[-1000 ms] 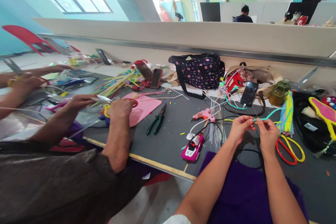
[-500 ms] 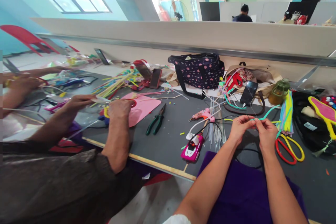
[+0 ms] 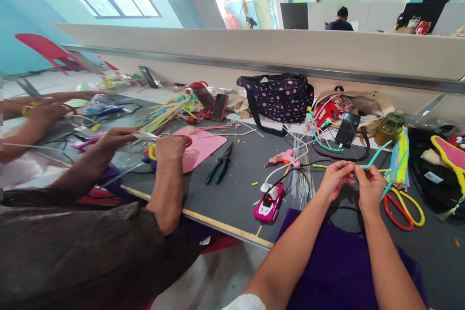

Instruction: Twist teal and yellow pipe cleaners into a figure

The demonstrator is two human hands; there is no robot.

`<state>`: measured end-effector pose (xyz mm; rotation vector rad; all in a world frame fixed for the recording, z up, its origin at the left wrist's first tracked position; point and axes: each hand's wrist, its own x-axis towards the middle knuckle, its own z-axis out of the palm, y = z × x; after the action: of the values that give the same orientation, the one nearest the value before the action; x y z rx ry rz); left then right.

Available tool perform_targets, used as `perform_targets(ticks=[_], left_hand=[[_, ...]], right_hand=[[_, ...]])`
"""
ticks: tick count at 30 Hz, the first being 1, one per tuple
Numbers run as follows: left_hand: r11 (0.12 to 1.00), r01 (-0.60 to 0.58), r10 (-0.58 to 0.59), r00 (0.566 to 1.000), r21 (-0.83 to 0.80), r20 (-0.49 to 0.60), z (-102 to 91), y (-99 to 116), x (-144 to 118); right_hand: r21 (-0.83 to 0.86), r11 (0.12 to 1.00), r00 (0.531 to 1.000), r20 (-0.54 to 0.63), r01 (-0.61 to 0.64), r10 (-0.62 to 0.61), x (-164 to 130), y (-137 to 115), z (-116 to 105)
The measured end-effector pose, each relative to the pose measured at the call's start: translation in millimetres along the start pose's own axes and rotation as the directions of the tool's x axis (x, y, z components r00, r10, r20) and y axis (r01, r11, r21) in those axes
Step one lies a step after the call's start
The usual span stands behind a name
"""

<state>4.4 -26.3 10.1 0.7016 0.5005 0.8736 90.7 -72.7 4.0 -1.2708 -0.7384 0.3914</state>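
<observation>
At the right of the frame, the left hand (image 3: 338, 180) and right hand (image 3: 372, 185) meet fingertip to fingertip, each closed in a pinch on a teal strip (image 3: 379, 154). The strip's free end angles up and to the right from the right hand; the fingers hide the exact hold. Just beside the right wrist, scissors (image 3: 406, 209) with red and yellow handles lie on the worktop (image 3: 236, 203), below a bundle of pastel strips (image 3: 399, 160). A phone (image 3: 348, 130) rests above the hands, with a green bottle (image 3: 390, 128) to its right. Toward the center lie a pink glue gun (image 3: 283, 158) and green-handled pliers (image 3: 219, 168). At left, a co-worker's hand (image 3: 169, 149) works over pink paper (image 3: 203, 147).
</observation>
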Motion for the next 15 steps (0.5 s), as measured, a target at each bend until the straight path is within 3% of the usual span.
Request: perform_targets(ticks=[8,15], left_hand=[[0.999,0.015,-0.017,0.999,-0.046,-0.042,-1.8,-1.6,3.3],[0.996,-0.033,0.029,0.999,-0.084,-0.042,-1.1,-2.8,3.4]], right_hand=[[-0.062,0.998,0.999,0.037,0.007,-0.005,-3.8,-1.4,2.7],[0.13,0.986,0.993,0.052,-0.109,0.103,-4.5,-3.7,6.7]])
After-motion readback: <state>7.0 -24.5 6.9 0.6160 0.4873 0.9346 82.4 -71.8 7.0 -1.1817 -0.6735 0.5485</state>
